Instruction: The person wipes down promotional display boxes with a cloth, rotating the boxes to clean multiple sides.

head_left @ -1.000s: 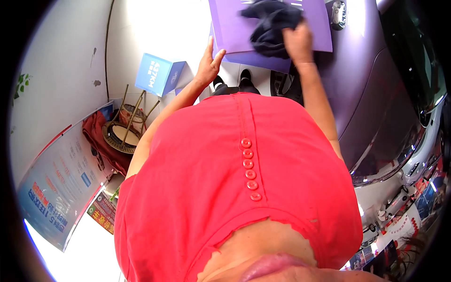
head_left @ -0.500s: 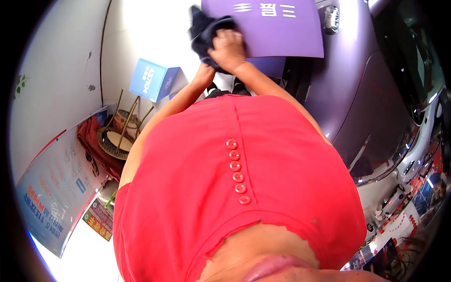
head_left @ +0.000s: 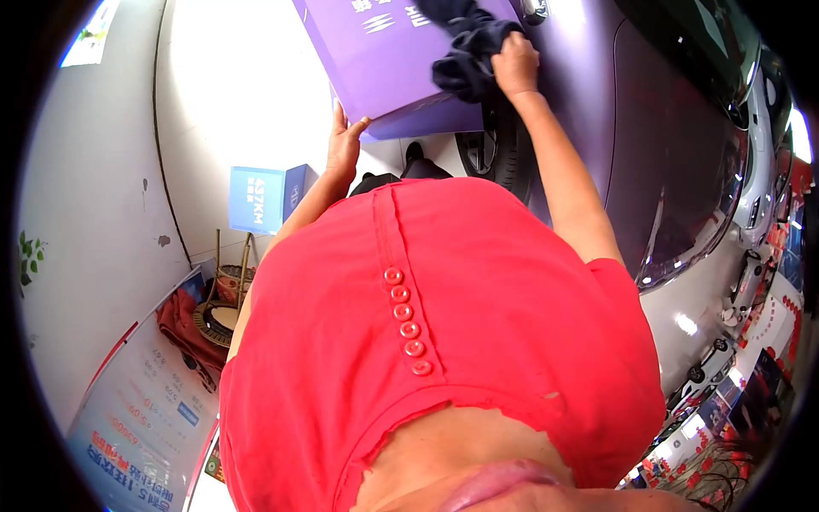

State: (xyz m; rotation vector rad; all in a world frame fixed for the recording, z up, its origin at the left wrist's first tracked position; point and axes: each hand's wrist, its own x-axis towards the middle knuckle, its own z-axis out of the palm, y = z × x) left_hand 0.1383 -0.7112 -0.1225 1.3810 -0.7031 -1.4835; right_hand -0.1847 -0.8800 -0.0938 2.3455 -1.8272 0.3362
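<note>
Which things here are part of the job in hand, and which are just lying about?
In use:
dark cloth, bunched in the right hand
purple box, left hand at its edge

Apparently just about:
small blue box
dark red cloth
printed banner
purple car, beside the purple box

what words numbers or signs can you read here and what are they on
"437KM" on the small blue box; its other markings are too blurred.
Poster: possibly "5.1" in large print, the rest too distorted.
Purple box: white characters, cut off or unclear.
Background posters: too small.
</note>
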